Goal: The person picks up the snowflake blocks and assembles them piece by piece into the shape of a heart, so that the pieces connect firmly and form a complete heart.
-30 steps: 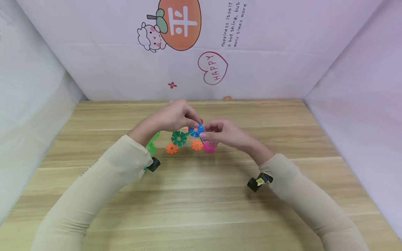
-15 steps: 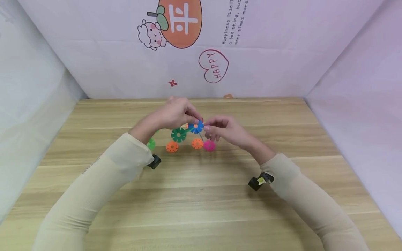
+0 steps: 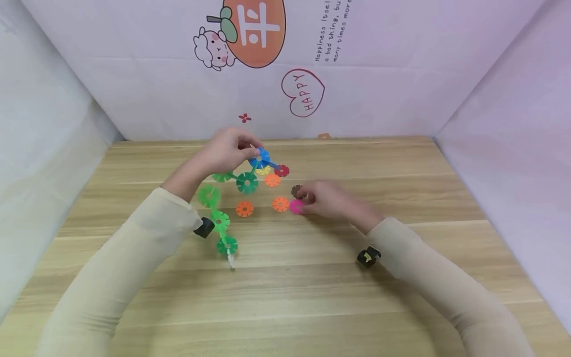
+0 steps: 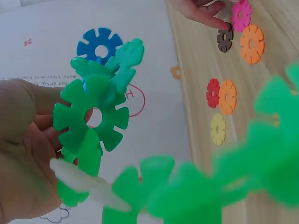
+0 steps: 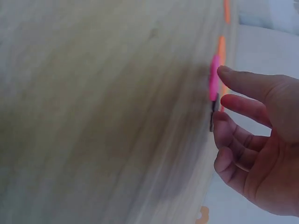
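My left hand (image 3: 229,151) holds up a chain of interlocked, slotted plastic discs, its thumb and fingers at a blue disc (image 3: 259,158). A dark green disc (image 3: 247,183) joins on below it, and lighter green discs (image 3: 208,196) curve toward the front. At the chain's low end a green disc (image 3: 227,245) carries a small white piece (image 3: 230,260). My right hand (image 3: 326,199) is down by a loose pink disc (image 3: 296,207), thumb and fingertips right at its edge, fingers bent but spread. Just behind that lies a dark brown disc (image 3: 297,191).
Loose discs lie on the wooden table (image 3: 285,297): an orange disc (image 3: 280,204) beside the pink one, another orange disc (image 3: 244,208) to its left, a third orange disc (image 3: 272,180), a red disc (image 3: 282,170) and a yellow disc (image 3: 264,169). A printed white cloth (image 3: 379,89) stands behind.
My left hand has moved left and back with the chain, uncovering the red and yellow discs. The right hand has left the blue disc and come down to the pink disc.
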`<action>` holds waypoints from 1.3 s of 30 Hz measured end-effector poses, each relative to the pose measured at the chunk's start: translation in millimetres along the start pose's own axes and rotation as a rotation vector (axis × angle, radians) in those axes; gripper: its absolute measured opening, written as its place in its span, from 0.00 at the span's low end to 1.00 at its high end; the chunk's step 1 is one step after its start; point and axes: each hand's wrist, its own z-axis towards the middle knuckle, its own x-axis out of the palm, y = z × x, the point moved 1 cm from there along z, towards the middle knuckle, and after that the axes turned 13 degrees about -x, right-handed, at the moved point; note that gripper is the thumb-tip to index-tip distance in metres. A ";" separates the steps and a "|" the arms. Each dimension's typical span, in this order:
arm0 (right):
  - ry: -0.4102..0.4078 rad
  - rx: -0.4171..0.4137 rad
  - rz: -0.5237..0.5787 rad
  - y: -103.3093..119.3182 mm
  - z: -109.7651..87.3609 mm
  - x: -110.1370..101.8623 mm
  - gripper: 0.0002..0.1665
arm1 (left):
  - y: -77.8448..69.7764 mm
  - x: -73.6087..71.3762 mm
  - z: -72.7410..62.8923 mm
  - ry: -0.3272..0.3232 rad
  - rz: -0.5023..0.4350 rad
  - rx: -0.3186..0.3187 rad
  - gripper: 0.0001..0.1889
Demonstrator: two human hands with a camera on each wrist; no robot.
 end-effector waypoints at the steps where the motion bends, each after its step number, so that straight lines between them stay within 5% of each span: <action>1: 0.003 -0.004 -0.014 0.2 0.4 0.7 0.21 | 2.5 -1.1 -0.9 -0.004 -0.016 -0.002 0.14; 6: 0.017 -0.012 -0.031 0.9 0.3 1.3 0.18 | 18.2 -1.5 -4.1 0.011 -0.107 -0.021 0.14; 15: 0.090 0.030 0.019 1.2 -1.1 -0.5 0.16 | 43.7 8.7 -13.2 0.016 -0.289 -0.151 0.14; 25: 0.105 0.073 0.191 2.3 -2.8 0.8 0.14 | 47.0 23.8 -16.5 0.000 -0.358 -0.143 0.13; 28: -0.002 0.037 0.383 6.6 -4.8 -2.4 0.08 | 46.8 25.6 -16.6 -0.003 -0.358 -0.123 0.13; 33: -0.347 -0.041 0.700 24.6 -4.5 -18.2 0.08 | 45.3 26.1 -17.3 0.007 -0.350 -0.086 0.14; 36: -0.483 -0.067 0.745 36.7 -3.1 -29.0 0.10 | 42.3 26.4 -18.1 0.021 -0.341 -0.069 0.14; 39: -0.527 -0.052 0.733 43.4 -2.9 -34.9 0.11 | 39.1 26.8 -18.5 0.030 -0.333 -0.060 0.14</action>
